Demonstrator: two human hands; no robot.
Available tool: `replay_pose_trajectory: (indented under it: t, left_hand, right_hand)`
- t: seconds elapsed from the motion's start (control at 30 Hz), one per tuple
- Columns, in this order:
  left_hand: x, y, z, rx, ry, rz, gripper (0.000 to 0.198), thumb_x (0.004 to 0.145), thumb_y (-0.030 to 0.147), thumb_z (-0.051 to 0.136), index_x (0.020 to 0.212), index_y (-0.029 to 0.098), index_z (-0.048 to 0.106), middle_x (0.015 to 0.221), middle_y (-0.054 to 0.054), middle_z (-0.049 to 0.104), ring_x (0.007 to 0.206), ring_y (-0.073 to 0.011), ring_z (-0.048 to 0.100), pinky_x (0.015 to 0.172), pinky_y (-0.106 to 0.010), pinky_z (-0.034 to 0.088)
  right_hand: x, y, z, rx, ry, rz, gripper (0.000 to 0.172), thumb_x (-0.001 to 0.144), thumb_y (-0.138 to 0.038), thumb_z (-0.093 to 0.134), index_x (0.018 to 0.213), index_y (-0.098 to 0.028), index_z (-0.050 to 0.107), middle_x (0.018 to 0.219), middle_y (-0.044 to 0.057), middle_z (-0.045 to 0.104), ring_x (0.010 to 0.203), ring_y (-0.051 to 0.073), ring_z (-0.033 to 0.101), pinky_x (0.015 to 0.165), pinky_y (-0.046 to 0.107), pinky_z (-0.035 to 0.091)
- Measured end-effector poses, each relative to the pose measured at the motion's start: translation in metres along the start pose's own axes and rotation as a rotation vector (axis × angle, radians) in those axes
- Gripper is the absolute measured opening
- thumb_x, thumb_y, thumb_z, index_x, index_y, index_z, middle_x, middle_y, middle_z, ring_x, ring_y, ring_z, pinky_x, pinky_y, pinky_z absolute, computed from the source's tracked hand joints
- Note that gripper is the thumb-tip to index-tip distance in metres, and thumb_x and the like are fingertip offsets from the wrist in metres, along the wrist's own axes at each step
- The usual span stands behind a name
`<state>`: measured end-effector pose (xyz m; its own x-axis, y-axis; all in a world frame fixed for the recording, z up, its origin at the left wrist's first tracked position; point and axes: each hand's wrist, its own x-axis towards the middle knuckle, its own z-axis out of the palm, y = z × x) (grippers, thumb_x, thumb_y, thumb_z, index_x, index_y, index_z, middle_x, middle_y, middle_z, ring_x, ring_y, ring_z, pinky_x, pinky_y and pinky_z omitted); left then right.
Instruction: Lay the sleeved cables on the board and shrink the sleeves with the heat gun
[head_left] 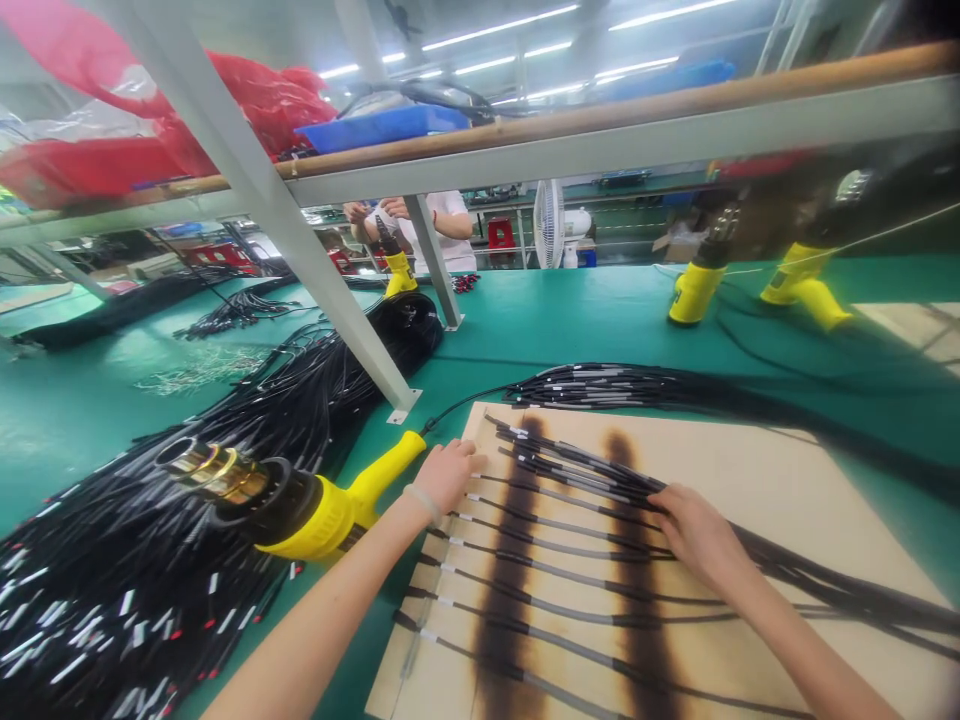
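Note:
A scorched wooden board (pixel 750 470) lies on the green mat, with two dark burn stripes across it. Many black cables with grey sleeves (pixel 555 585) lie side by side over it. My right hand (pixel 701 537) rests flat on these cables. My left hand (pixel 448 476) sits at the board's near-left edge, touching the cable ends and holding nothing. Just left of it lies a yellow heat gun (pixel 330 515), its handle close to my fingers and its metal nozzle pointing left. A large bundle of black cables (pixel 322 405) stretches beyond the heat gun.
Overhead, a white metal shelf frame (pixel 255 190) with a wooden rail carries a blue tray (pixel 382 128) and red bags (pixel 255 100). Two yellow heat guns (pixel 697 292) stand at the right. A co-worker's hands (pixel 371 210) work across the green table, near a white fan (pixel 549 225).

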<state>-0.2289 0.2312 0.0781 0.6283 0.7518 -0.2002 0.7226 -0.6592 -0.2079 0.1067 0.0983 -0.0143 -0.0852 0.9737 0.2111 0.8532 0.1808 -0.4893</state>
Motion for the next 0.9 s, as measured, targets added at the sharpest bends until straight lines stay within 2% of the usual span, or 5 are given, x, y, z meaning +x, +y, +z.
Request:
replay_pose_trajectory:
  t: [0.2, 0.4, 0.53, 0.7, 0.9]
  left_hand:
    - [0.034, 0.03, 0.002, -0.183, 0.122, 0.153, 0.029, 0.082, 0.008, 0.041, 0.092, 0.019, 0.065, 0.09, -0.007, 0.061, 0.089, -0.0189, 0.057, 0.074, -0.03, 0.045]
    - [0.058, 0.051, 0.007, -0.175, 0.112, 0.181, 0.022, 0.083, 0.012, 0.044, 0.079, 0.016, 0.066, 0.084, -0.008, 0.061, 0.083, -0.019, 0.06, 0.072, -0.03, 0.046]
    - [0.062, 0.053, 0.004, -0.157, 0.097, 0.166, 0.021, 0.083, 0.012, 0.045, 0.085, 0.016, 0.066, 0.088, -0.008, 0.062, 0.085, -0.0206, 0.06, 0.072, -0.032, 0.047]
    - [0.062, 0.055, 0.006, -0.133, 0.087, 0.19, 0.021, 0.084, 0.011, 0.043, 0.086, 0.015, 0.064, 0.092, -0.01, 0.061, 0.09, -0.022, 0.058, 0.076, -0.035, 0.046]
    - [0.058, 0.044, 0.006, -0.143, 0.114, 0.196, 0.021, 0.083, 0.009, 0.041, 0.091, 0.016, 0.059, 0.093, -0.009, 0.062, 0.091, -0.0224, 0.057, 0.077, -0.036, 0.044]
  right_hand:
    - [0.003, -0.006, -0.011, -0.099, -0.146, 0.08, 0.029, 0.081, -0.003, 0.037, 0.091, -0.013, 0.063, 0.088, 0.009, 0.056, 0.087, 0.023, 0.051, 0.079, 0.034, 0.041]
    - [0.005, -0.007, -0.012, -0.329, -0.236, 0.145, 0.027, 0.085, -0.006, 0.039, 0.094, -0.016, 0.063, 0.092, 0.009, 0.053, 0.087, 0.024, 0.051, 0.071, 0.032, 0.039]
    - [0.009, 0.004, -0.006, -0.428, -0.203, 0.141, 0.028, 0.087, -0.008, 0.039, 0.097, -0.02, 0.062, 0.093, 0.008, 0.054, 0.088, 0.025, 0.05, 0.063, 0.031, 0.036]
    - [0.012, 0.013, -0.001, -0.402, -0.118, 0.041, 0.015, 0.085, -0.01, 0.047, 0.085, -0.017, 0.059, 0.088, 0.007, 0.056, 0.087, 0.023, 0.052, 0.067, 0.031, 0.037]
    - [0.005, 0.013, -0.003, -0.314, -0.041, -0.015, 0.012, 0.084, -0.008, 0.044, 0.086, -0.016, 0.054, 0.084, 0.007, 0.057, 0.079, 0.022, 0.055, 0.067, 0.031, 0.038]
